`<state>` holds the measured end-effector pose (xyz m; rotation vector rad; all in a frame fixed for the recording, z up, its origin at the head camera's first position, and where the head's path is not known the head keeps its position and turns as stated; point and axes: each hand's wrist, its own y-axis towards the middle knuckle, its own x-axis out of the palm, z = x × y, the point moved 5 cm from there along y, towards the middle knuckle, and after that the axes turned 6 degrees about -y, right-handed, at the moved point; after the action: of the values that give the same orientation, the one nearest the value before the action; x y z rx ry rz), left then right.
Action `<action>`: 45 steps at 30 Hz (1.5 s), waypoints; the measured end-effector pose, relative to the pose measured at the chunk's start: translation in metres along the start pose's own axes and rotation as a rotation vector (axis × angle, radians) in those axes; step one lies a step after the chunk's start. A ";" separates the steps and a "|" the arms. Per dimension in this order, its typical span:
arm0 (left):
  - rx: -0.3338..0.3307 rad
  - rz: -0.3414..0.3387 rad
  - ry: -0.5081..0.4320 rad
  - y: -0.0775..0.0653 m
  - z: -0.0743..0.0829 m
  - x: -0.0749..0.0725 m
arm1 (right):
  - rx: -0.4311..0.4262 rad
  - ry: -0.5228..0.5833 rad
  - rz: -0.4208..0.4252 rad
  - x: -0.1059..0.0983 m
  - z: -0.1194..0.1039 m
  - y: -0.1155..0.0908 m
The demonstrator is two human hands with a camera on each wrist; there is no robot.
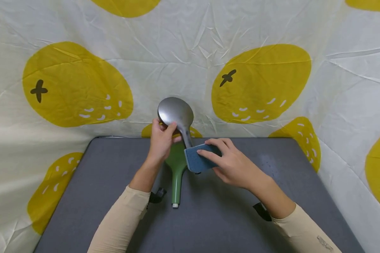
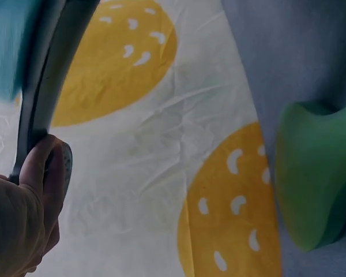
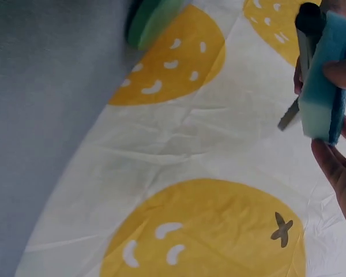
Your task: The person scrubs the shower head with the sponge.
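Note:
A silver-grey shower head [image 1: 176,109] is held up over the table, its round head toward the back. My left hand [image 1: 160,142] grips it by the edge of that round head, thumb on top. In my right hand [image 1: 234,162] is a blue sponge [image 1: 200,160] with a paler layer, pinched between fingers and thumb and laid along the shower head's handle. The handle's dark end [image 3: 310,19] shows beside the sponge in the right wrist view. Below both hands a green shower head [image 1: 177,175] lies on the table, its upper part partly hidden by the left hand.
The dark grey table [image 1: 221,218] reaches back to a white cloth [image 1: 172,42] printed with yellow lemons, which hangs behind and at the sides. A black strap [image 1: 158,195] sits at the left wrist and another strap [image 1: 262,211] at the right.

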<state>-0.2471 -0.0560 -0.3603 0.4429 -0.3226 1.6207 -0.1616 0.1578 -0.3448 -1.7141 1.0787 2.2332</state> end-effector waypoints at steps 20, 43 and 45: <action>0.017 0.002 0.036 -0.007 -0.002 -0.002 | 0.056 0.049 0.045 0.003 0.002 0.000; -0.033 0.019 -0.040 -0.011 0.004 -0.007 | 0.068 0.206 0.028 0.037 -0.007 -0.015; -0.038 0.026 -0.027 -0.011 0.004 -0.007 | 0.101 0.231 0.052 0.039 -0.003 -0.011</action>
<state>-0.2356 -0.0630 -0.3604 0.4331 -0.3800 1.6328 -0.1676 0.1523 -0.3845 -1.9577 1.2730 2.0073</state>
